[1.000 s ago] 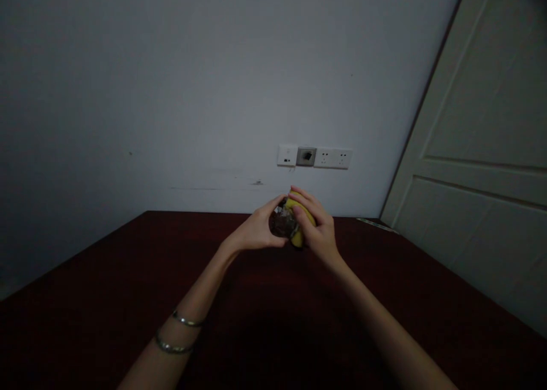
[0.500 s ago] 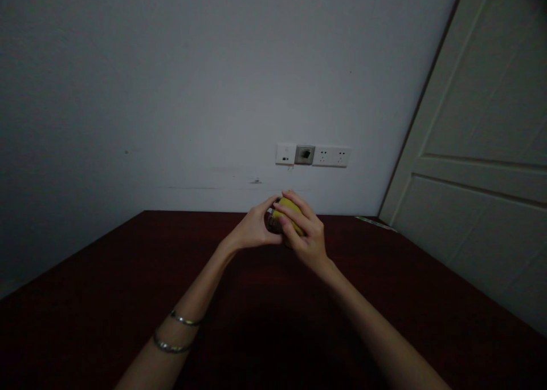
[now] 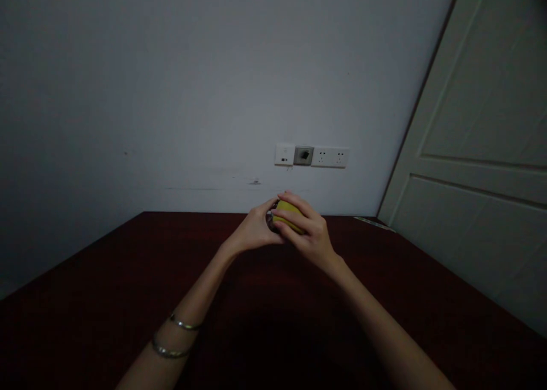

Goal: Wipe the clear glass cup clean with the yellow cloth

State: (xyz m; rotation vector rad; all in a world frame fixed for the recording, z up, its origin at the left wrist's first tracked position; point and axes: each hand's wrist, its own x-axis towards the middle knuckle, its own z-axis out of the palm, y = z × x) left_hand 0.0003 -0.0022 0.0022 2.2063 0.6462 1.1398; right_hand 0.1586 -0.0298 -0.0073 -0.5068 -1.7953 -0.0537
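Both hands meet around one small jar in the middle of the view, held up above the table. Its dark, shiny body, which looks like glass, sits in the curve of my left hand, thumb and fingers wrapped round it. On the side toward the right is a rounded yellow lid. My right hand closes over this lid, fingers lying across its top and side. The jar appears tilted, lid to the right. Most of the jar's body is hidden by the hands.
A dark red table spreads beneath the hands and runs back to a pale wall. Sockets and switches are set in the wall just beyond the hands. At the right stands a panelled door. Two bangles circle the left forearm.
My right hand has turned slightly on the lid, its fingers shifting and showing more of the yellow surface. The left hand keeps its hold almost unmoved.
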